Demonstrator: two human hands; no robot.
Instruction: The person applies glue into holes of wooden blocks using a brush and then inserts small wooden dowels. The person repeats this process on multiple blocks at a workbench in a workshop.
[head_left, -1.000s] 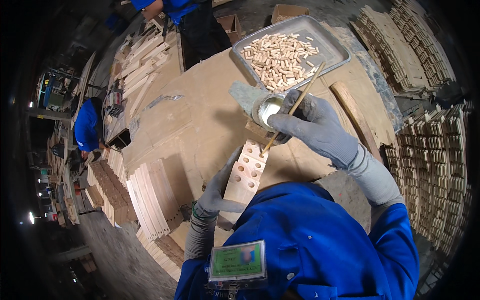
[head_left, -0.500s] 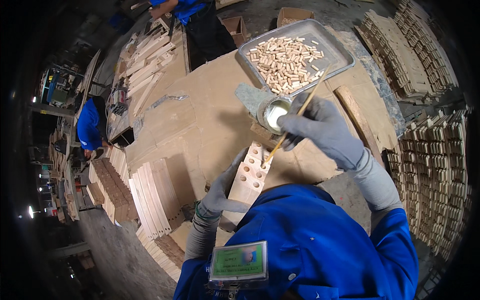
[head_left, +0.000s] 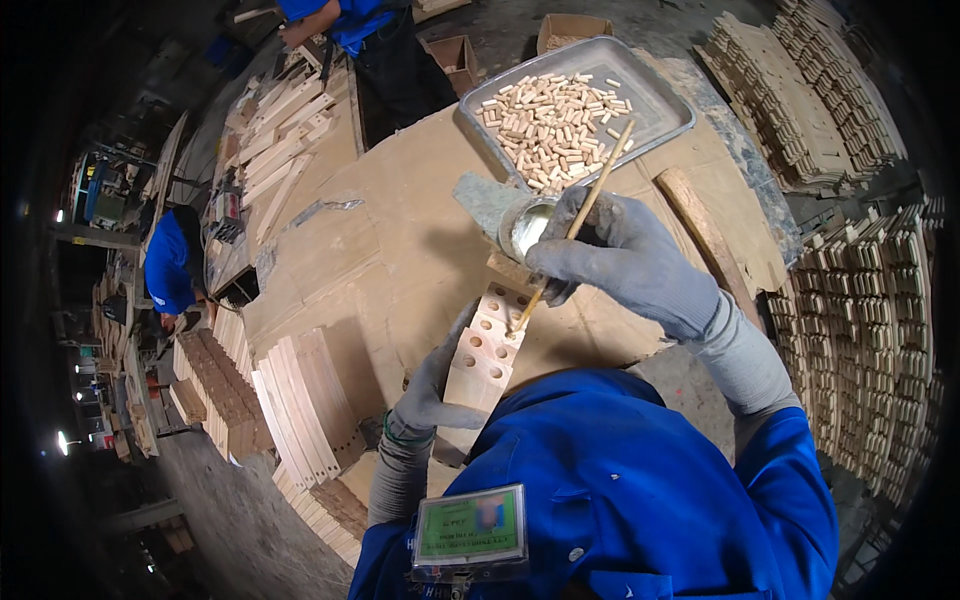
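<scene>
Right now the drilled wooden block (head_left: 488, 350) sits at the near edge of the worktable (head_left: 400, 240), just in front of the worker's chest, its face of round holes turned up. The left hand (head_left: 440, 385), gloved in grey, is wrapped round the block's near end from about eight o'clock and steadies it. The right hand (head_left: 620, 255), also gloved, is closed on a thin wooden stick (head_left: 570, 230), whose lower tip rests at one of the holes near the block's far end.

At one o'clock from the block, touching distance off, stands a small round tin (head_left: 527, 225) with something pale inside; I'd take it for glue. Beyond that, still toward one o'clock, a metal tray (head_left: 660, 100) holds a heap of short wooden dowels (head_left: 550, 120). A wooden handle (head_left: 705, 225) lies at three o'clock of the tin.

To do this well, I'd say, keep the block pinned flat, work the stick tip round inside each hole, and go in order so none is missed or overfilled.

Stacks of slats (head_left: 300, 400) lie at nine o'clock, and another worker in blue (head_left: 170, 265) bends further off.
</scene>
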